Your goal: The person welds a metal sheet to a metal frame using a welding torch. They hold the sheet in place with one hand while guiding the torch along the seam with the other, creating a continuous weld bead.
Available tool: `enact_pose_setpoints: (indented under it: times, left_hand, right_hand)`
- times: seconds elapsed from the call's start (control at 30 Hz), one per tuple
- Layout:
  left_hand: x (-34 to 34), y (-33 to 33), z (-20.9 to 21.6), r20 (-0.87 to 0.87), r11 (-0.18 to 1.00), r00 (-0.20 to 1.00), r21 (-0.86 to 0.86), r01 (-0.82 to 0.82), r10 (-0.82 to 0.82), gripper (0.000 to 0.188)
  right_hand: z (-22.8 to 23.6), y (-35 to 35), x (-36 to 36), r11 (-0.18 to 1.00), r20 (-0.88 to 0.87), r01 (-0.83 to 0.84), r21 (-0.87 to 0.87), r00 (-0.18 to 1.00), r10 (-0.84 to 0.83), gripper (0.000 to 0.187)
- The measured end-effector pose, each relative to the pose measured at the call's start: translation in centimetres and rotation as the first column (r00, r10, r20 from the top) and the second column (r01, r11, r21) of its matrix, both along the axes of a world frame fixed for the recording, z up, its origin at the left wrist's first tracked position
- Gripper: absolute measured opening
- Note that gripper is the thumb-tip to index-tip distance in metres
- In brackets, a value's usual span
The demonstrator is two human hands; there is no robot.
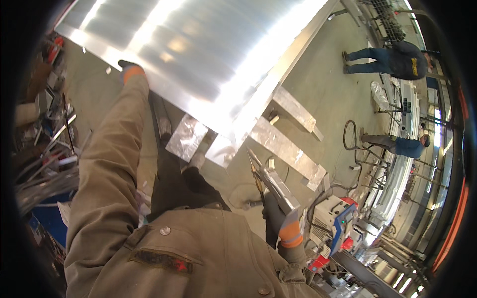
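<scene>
Head view: large shiny metal panel (198,59) ahead, flat bars (288,150) jutting from beneath its near corner, gloved left hand (131,70) at its near edge, grip unclear, gloved right hand (275,216) closed around a long silver tool (277,185)

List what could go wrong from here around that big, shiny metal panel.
1. The long, silvery metal tool in the dark-gloved, orange-cuffed right hand points toward a corner of the big, shiny metal panel; a slip could scratch it.
2. The similarly gloved left hand is at the panel's edge, which might cut or pinch if the panel shifted.
3. The dark, looped hose or cable on the floor might trip someone.
</scene>
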State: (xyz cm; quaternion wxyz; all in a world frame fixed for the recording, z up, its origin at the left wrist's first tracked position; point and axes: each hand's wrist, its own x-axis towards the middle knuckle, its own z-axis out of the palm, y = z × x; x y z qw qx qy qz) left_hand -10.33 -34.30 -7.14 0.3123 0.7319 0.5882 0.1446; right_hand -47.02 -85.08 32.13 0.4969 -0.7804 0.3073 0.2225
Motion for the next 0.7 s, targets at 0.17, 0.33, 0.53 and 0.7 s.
enact_pose_setpoints:
  times: [0.17,0.33,0.53,0.7]
  left_hand:
    - [-0.2,-1.7,2.9,0.215,0.985,0.968,-0.144,-0.096,0.125,0.096]
    - [-0.1,-1.7,2.9,0.149,0.955,0.964,-0.233,-0.182,0.221,0.100]
    - [-0.3,-2.7,3.4,0.059,0.945,0.968,-0.237,-0.224,0.244,0.096]
    - [-0.7,-5.6,5.8,0.079,0.960,0.957,-0.067,-0.273,0.278,0.078]
  right_hand:
    - [2.0,-1.2,-1.9,0.991,0.064,0.128,-0.023,0.990,-0.126,0.021]
    - [1.9,-1.6,-4.2,0.981,0.186,0.196,0.014,0.963,-0.195,0.021]
    - [0.8,0.6,-5.1,0.984,0.276,0.169,-0.054,0.950,-0.148,0.032]
    - [1.2,5.5,-5.3,0.925,0.349,0.298,-0.234,0.914,-0.206,0.041]
